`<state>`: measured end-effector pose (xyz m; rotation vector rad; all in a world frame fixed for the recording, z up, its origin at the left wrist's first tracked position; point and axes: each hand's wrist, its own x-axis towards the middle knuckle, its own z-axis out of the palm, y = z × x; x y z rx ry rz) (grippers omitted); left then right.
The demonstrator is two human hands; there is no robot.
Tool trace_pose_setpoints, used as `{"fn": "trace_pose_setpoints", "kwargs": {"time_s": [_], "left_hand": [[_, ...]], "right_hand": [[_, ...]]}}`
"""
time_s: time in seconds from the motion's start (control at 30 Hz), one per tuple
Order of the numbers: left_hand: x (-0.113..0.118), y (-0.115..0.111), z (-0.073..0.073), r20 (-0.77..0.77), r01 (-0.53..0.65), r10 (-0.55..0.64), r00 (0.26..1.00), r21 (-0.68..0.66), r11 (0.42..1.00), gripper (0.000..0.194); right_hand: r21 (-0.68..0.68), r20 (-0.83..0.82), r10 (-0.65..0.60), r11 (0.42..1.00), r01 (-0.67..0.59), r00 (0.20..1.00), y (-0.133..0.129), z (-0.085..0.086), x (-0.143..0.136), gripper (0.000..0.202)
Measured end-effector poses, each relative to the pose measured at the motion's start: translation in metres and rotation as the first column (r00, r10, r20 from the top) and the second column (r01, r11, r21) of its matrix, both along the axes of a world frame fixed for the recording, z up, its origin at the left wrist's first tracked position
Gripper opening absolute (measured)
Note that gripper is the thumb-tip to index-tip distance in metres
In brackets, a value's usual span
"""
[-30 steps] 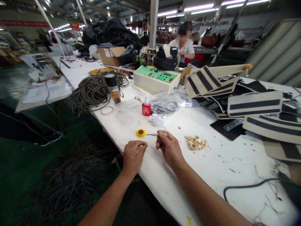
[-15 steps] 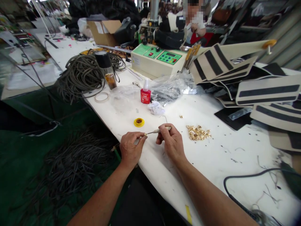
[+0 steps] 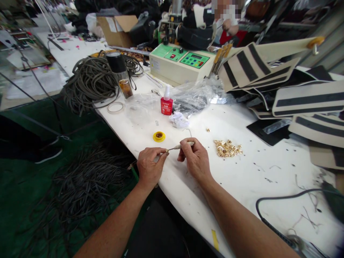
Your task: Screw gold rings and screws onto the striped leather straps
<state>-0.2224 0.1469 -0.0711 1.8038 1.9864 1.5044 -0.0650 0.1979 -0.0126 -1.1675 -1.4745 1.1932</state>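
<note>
Between thumb and forefinger, my left hand [image 3: 150, 165] pinches a small gold metal fitting [image 3: 167, 151] near the table's front edge. My right hand [image 3: 195, 157] is closed around a thin tool with a pale handle [image 3: 191, 143], whose fine metal tip meets the fitting. Just beyond the hands sits a small yellow dish [image 3: 159, 136] with brown liquid in it. To the right lies a pile of gold fittings [image 3: 228, 148], and one loose gold piece [image 3: 208, 130] rests apart from it. Behind the dish stands a red bottle with a white cap [image 3: 166, 104].
A crumpled white cloth or tissue [image 3: 179, 120] and clear plastic bags [image 3: 199, 95] lie by the bottle. Farther back are a cream machine with green panels [image 3: 180, 66], coiled dark cord [image 3: 90, 82] and a jar [image 3: 124, 82]. Striped panels [image 3: 309, 100] stack at right. Another person stands behind.
The view has tilted slightly, so the table's things sit a little higher. Both hands keep their grips, and the tool's tip stays at the gold fitting.
</note>
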Motion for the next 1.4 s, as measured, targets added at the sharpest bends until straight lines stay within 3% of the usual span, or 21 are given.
{"fn": "trace_pose_setpoints", "kwargs": {"time_s": [0.4, 0.7, 0.83, 0.93, 1.07, 1.2, 1.33, 1.4], "left_hand": [[0.0, 0.001, -0.002, -0.013, -0.001, 0.001, 1.0, 0.016, 1.0, 0.003], [0.0, 0.0, -0.004, -0.063, 0.025, -0.024, 0.998, 0.023, 0.999, 0.005], [0.001, -0.001, -0.002, -0.085, 0.039, -0.037, 0.996, 0.028, 0.999, 0.006], [0.002, -0.001, 0.0, -0.086, 0.034, -0.032, 0.996, 0.015, 0.999, 0.005], [0.0, 0.002, 0.0, -0.159, 0.044, -0.054, 0.986, -0.067, 0.997, 0.009], [-0.007, 0.006, 0.0, -0.29, 0.074, -0.107, 0.951, -0.123, 0.99, 0.015], [0.005, 0.002, 0.015, -0.318, 0.025, -0.016, 0.948, 0.024, 0.999, 0.034], [0.028, -0.001, 0.028, -0.308, 0.085, -0.053, 0.95, 0.089, 0.992, 0.027]], "right_hand": [[0.017, 0.042, 0.006, 1.0, -0.006, 0.999, 0.001, -0.003, 0.001, 0.027], [0.119, 0.155, 0.008, 0.993, -0.027, 0.988, -0.004, 0.0, -0.001, 0.021], [0.066, 0.112, 0.012, 0.998, -0.019, 0.994, -0.003, 0.004, 0.0, 0.024], [-0.001, -0.021, -0.053, 0.999, 0.053, 0.998, 0.0, 0.011, 0.007, 0.028], [-0.141, -0.332, -0.179, 0.98, 0.139, 0.926, 0.003, 0.024, 0.035, 0.026], [-0.213, -0.494, -0.355, 0.935, 0.285, 0.794, 0.002, 0.038, 0.088, 0.021], [-0.19, -0.588, -0.425, 0.899, 0.394, 0.688, 0.005, 0.053, 0.136, 0.019], [-0.168, -0.626, -0.419, 0.896, 0.411, 0.658, 0.008, 0.06, 0.148, 0.019]]}}
